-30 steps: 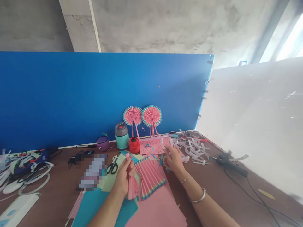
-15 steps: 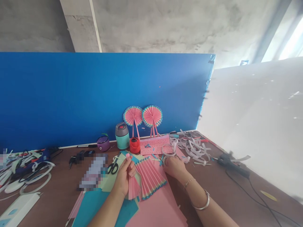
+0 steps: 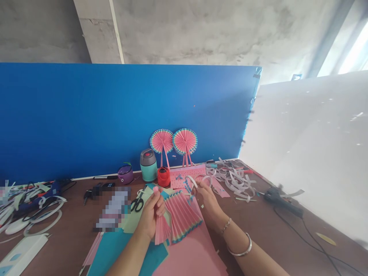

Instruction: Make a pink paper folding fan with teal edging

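Observation:
My left hand (image 3: 153, 209) is closed around the gathered end of a pleated pink paper fan (image 3: 184, 216). Its folds spread to the right and downward, with a blue and cream band along the outer edge. To the right of the fan, my right hand (image 3: 207, 199) pinches a curled white strip (image 3: 191, 181) that loops up over the fingers. Small blue paper scraps (image 3: 187, 187) hang at or just behind the strip; whether they cling to it I cannot tell. Under the fan lie pink paper sheets (image 3: 192, 255) and teal paper (image 3: 126, 249).
Two round pink paper fans (image 3: 184, 141) lean on the blue partition (image 3: 86, 122). Before it stand a teal flask (image 3: 148, 170), a red container (image 3: 163, 177) and a purple pot (image 3: 125, 174). Black-handled scissors (image 3: 137, 204) lie left of my hand; tangled white strips (image 3: 234, 180) lie at right.
My right hand has lifted a little and moved left toward the fan, bringing the curled white strip along. My left hand and the pleated fan stay almost where they were.

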Demonstrator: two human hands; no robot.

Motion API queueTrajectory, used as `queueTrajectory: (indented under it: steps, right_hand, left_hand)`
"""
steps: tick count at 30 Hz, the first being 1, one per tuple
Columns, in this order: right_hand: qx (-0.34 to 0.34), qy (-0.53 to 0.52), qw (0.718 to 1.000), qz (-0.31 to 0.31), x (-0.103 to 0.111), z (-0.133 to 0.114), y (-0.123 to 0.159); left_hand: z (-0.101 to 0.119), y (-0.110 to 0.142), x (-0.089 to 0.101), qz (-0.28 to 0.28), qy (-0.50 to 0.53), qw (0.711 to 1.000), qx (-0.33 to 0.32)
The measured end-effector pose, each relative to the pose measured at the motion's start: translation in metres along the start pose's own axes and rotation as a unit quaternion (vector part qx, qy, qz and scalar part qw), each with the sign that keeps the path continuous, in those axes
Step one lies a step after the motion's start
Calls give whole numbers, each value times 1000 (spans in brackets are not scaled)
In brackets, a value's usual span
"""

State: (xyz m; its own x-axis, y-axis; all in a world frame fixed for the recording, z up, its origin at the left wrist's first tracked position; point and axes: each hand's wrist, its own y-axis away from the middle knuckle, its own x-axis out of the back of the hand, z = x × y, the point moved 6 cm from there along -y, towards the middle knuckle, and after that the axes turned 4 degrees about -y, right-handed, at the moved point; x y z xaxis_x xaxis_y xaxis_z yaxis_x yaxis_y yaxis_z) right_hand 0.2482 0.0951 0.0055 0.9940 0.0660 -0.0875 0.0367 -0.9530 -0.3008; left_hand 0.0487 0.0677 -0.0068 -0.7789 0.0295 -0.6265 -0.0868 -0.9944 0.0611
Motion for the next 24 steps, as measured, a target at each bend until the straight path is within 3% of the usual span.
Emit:
queueTrajectory:
  steps: [5,8,10,14,17,21,24]
  right_hand:
    - [17,-55,998,-32,-16,-6,5]
    - [48,-21,997,-54,-28,-11,12]
    - [85,43,994,-54,-33,-16,17]
    - [198,190,961,-24,-41,-30,28]
    - [231,223,947,-25,-45,-32,33]
    - [214,228,950,-16,-43,-25,33]
    - [201,228,953,-19,-42,-22,32]
  left_hand:
    - [12,8,-10,-9,-120,992,-45]
    - [18,17,-16,12,-288,952,-102]
    - [21,23,-21,20,-422,890,-169]
    - [17,35,-35,-15,-610,732,-303]
    - [12,38,-37,-27,-662,666,-344]
    - [10,39,-40,-31,-679,629,-378]
    - [9,37,-37,-28,-654,662,-365]
